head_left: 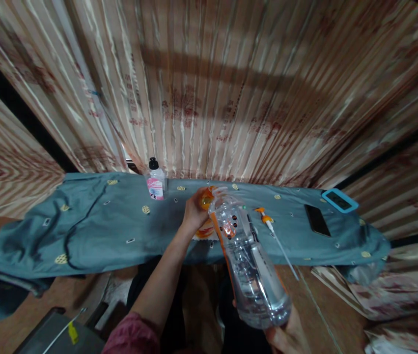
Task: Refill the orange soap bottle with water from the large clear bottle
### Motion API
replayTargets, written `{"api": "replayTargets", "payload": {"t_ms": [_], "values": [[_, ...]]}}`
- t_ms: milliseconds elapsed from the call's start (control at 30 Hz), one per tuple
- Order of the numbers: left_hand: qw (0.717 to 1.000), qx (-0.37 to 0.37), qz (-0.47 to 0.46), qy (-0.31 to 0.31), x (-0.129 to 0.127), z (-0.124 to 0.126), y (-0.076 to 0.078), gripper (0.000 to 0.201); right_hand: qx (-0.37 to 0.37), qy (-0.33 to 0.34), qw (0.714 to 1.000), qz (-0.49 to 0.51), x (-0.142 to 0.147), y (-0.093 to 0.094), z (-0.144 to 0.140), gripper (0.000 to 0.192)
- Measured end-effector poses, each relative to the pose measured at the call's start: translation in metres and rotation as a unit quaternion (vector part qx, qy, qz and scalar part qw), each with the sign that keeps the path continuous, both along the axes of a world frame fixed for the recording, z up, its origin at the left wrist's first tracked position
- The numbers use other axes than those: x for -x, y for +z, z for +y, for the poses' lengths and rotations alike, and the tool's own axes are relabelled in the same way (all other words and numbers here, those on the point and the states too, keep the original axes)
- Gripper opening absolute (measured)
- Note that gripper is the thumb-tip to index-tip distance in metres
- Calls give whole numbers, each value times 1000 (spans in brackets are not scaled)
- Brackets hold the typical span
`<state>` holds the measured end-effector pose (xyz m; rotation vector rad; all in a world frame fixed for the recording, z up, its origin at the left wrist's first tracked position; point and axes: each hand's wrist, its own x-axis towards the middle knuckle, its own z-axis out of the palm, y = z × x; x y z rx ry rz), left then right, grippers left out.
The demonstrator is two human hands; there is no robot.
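Our right hand [286, 334] grips a clear bottle [247, 260], tilted, neck toward an orange bottle [206, 216] that our left hand [194, 211] clasps on the cloth [94, 226].

Two bare hands and parts of two arms are being shown in the lower half of the frame. The left hand [194, 209] is being seen near the centre, with its forearm running down towards the lower left. That forearm is being left uncovered up to the elbow, where a sleeve [133, 337] of dull pink or maroon cloth is being worn, bunched in soft folds at the bottom edge. The right hand [290, 334] is being cut off by the bottom edge at lower right of centre, so only part of its palm and fingers is being seen. Dark clothing [174, 314] is being glimpsed between the arms, too dim to be made out further.
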<state>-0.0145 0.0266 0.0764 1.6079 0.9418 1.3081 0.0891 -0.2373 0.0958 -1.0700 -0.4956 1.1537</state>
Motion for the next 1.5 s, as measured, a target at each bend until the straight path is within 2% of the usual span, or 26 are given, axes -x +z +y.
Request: {"api": "replayTargets", "payload": {"t_ms": [167, 367, 633, 933, 1067, 1200, 1267, 1367, 1500], "values": [[1000, -4, -11, -12, 0, 2, -1, 43, 9, -21, 999, -23, -3, 0, 2, 84], [1000, -11, 12, -14, 1, 5, -4, 41, 34, -28, 999, 9, -3, 1, 3, 86], [1000, -15, 0, -20, 0, 7, -10, 41, -12, 18, 999, 25, -10, -5, 3, 96], [999, -17, 24, -23, 3, 5, -3, 42, -27, 25, 999, 22, -17, -19, 2, 88], [999, -24, 31, -23, 3, 6, -6, 39, -16, 25, 1000, 9, -17, -15, 1, 92], [999, -47, 24, -9, 2, 7, -8, 45, -6, 11, 1000, 22, -12, -5, 1, 91], [998, -52, 13, -24, 3, 7, -8, 46, 0, 8, 1000, 13, -10, -2, 1, 92], [998, -49, 23, -38, 3, 5, -7, 39, -4, 13, 1000, -2, -10, -4, 1, 90], [997, -52, 13, -52, 4, 1, -4, 40, -44, 26, 998, -47, -12, -11, -1, 83]]}}
